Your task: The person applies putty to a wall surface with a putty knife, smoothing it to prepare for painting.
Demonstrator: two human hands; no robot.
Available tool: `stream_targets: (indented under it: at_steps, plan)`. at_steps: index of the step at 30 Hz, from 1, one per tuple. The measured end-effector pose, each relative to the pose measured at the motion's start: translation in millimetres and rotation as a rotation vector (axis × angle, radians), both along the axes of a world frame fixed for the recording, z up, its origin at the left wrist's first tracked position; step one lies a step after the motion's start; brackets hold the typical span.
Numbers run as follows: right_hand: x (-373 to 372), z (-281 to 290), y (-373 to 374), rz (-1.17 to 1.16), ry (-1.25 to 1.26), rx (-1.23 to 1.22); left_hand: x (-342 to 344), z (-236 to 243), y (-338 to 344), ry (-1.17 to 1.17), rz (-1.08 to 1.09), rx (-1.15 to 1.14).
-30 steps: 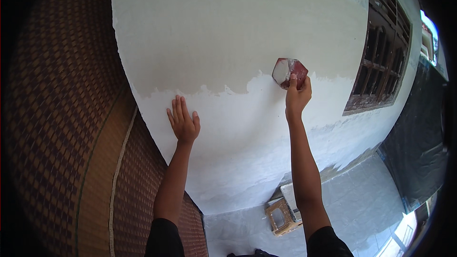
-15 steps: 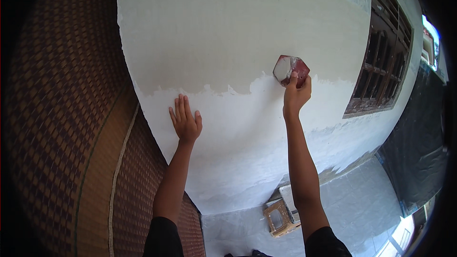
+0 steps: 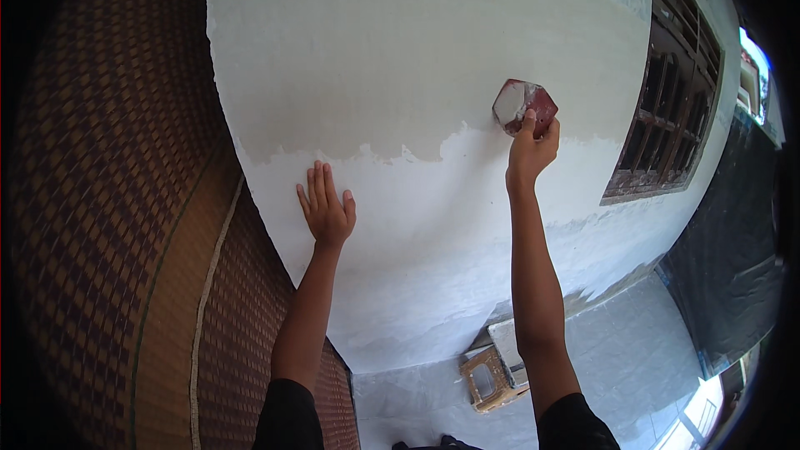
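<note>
My right hand (image 3: 532,150) grips a dark red, roughly hexagonal putty spreader (image 3: 542,104) against the wall, thumb on its face. Pale putty is smeared over its left part. Greyish, damp-looking putty coats the upper wall (image 3: 400,58) and ends in a ragged edge, with whiter wall below. The spreader's lower part lies near that edge. My left hand (image 3: 327,212) rests on the white area just under the edge, palm to the wall and fingers stretched out; it holds nothing.
Woven brown matting (image 3: 108,192) runs along the left side. A barred dark wooden window (image 3: 667,117) is at the right, beside a hanging black sheet (image 3: 733,242). Below, a putty-stained stool (image 3: 487,379) stands on the grey sheet-covered floor (image 3: 617,350).
My right hand and the putty spreader have moved up and a little to the right along the wall. My left hand has stayed in nearly the same place.
</note>
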State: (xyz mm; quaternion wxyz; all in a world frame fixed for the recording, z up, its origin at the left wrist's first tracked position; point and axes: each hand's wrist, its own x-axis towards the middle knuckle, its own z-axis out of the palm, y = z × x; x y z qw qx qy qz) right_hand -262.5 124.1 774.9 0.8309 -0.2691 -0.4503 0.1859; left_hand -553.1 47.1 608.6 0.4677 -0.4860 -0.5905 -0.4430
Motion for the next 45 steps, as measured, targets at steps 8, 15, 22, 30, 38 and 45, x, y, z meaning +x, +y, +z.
stream_targets:
  at_steps: [8,15,22,30,38,45]
  plan:
    - [-51.4,-16.0,-21.6,0.187,-0.521,0.107,1.8,-0.7,0.5,-0.001,-0.008,0.003]
    - [9.6,-2.1,2.5,-0.081,0.052,-0.012,1.2,0.5,-0.5,-0.006,0.009,0.0]
    - [-51.8,-22.5,-29.8,0.2,-0.596,0.168,0.2,0.5,-0.4,0.0,-0.02,-0.021]
    - [9.9,-6.7,1.0,-0.03,0.06,-0.01,0.0,0.0,-1.5,-0.012,-0.001,-0.032]
    - [-53.2,-34.5,-25.7,0.285,-0.742,0.132,1.3,4.2,-12.4,-0.035,-0.051,-0.089]
    - [7.1,-33.6,-0.2,-0.015,-0.152,-0.079,11.5,5.1,-41.2,-0.097,-0.107,-0.241]
